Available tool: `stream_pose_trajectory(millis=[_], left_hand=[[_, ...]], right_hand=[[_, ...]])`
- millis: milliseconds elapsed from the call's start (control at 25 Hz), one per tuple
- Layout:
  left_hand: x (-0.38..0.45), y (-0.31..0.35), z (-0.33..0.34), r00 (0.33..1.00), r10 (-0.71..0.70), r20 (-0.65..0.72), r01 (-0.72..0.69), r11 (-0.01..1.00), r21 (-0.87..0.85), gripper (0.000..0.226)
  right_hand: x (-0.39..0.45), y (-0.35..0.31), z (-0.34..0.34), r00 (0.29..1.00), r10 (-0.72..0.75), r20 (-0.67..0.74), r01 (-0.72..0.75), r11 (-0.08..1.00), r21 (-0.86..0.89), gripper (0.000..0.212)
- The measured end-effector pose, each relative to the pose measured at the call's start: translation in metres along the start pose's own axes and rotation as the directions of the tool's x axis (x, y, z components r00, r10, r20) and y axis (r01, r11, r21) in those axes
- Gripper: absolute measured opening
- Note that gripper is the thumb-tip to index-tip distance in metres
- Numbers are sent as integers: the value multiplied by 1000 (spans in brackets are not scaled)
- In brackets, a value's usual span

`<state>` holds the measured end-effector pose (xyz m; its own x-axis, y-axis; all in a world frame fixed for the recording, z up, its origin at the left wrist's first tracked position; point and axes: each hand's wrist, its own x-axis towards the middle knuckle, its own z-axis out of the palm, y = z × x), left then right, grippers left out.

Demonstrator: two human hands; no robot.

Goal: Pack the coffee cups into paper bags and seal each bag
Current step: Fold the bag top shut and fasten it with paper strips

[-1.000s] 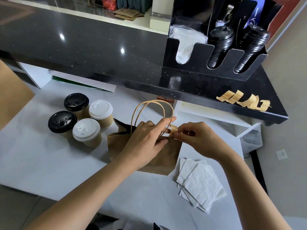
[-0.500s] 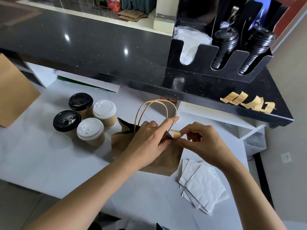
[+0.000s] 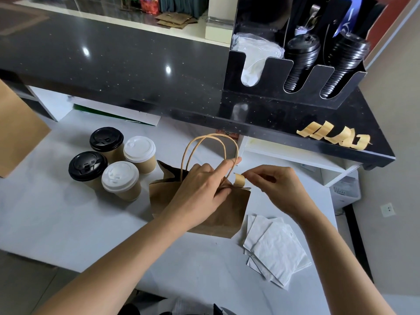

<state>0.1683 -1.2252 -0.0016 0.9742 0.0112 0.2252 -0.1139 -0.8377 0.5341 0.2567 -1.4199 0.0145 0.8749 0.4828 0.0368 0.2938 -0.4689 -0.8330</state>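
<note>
Kraft paper bag (image 3: 218, 212) pinched shut; curled tan tape strip (image 3: 239, 179) at its serrated rim.

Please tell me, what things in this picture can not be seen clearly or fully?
Head view only:
- Inside of the bag: its folded top and the left hand hide it, so no cups inside can be confirmed.
- Tape strip: the right hand is close, but contact is unclear.
- Brown sheet: cut off by the left edge.
</note>
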Motion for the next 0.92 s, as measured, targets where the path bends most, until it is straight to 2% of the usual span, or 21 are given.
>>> stream_pose_trajectory(millis=[120,200,360,600,720,920], left_hand=[[0,0,0,1000,-6,1,6,1000,-10,75],[1,0,0,1000,-8,3,8,1000,-28,75],[2,-2,1,1000,-16,17,17,999,-34,78],[2,0,2,1000,-5,5,5,999,-33,75],[2,-1,0,1000,-6,19,7,999,-36,73],[3,0,-1,1000,0,18,1,1000,-30,72]], right_hand=[[13,1,10,982,177,71,-179,983,27,15],[14,0,12,970,206,129,-213,976,41,15],[3,-1,8,990,90,105,-95,995,42,7],[-9,0,6,995,-91,41,93,995,-44,15],[-10,-1,8,988,-154,12,153,974,-165,6],[-12,-2,12,967,-254,31,245,881,-405,7]])
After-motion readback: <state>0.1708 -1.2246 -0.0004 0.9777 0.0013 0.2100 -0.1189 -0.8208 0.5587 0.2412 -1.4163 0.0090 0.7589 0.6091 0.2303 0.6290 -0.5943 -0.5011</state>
